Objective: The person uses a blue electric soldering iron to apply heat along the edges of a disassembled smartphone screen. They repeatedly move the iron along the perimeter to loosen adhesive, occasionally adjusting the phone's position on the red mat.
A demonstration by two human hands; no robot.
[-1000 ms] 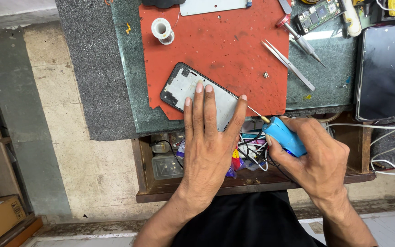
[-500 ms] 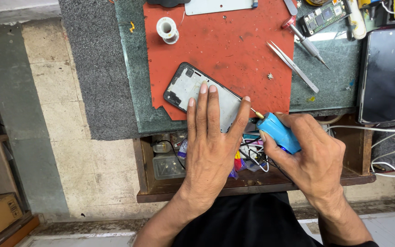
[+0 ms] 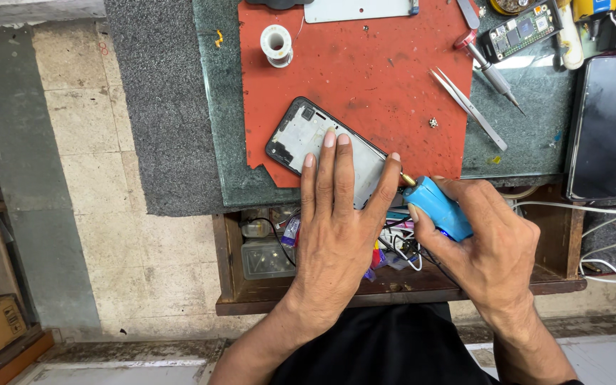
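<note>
Blue plastic fills the right hand (image 3: 490,246): its fingers are clenched round the handle of a small blue powered tool (image 3: 442,208), whose brass tip touches the lower right edge of the opened phone (image 3: 326,150). The left hand (image 3: 336,228) grasps nothing; its fingers (image 3: 329,153) lie flat and spread on the phone's bare back, pinning it down.

That phone rests slantwise on the red mat (image 3: 365,78), near the mat's front edge, with the drawer (image 3: 393,285) of odds and ends just below it. Judging by the look, the frame is light, thin and stiff, with a smooth face likely to slide on the mat, and delicate inner parts exposed at its upper end. Flat pressure over the plain middle seems safest, or a hold by the long side rails.

Beyond the phone, tweezers (image 3: 468,107) and a screwdriver (image 3: 490,71) lie to its upper right, a solder spool (image 3: 276,44) above it, a dark phone (image 3: 607,125) well to the right.
</note>
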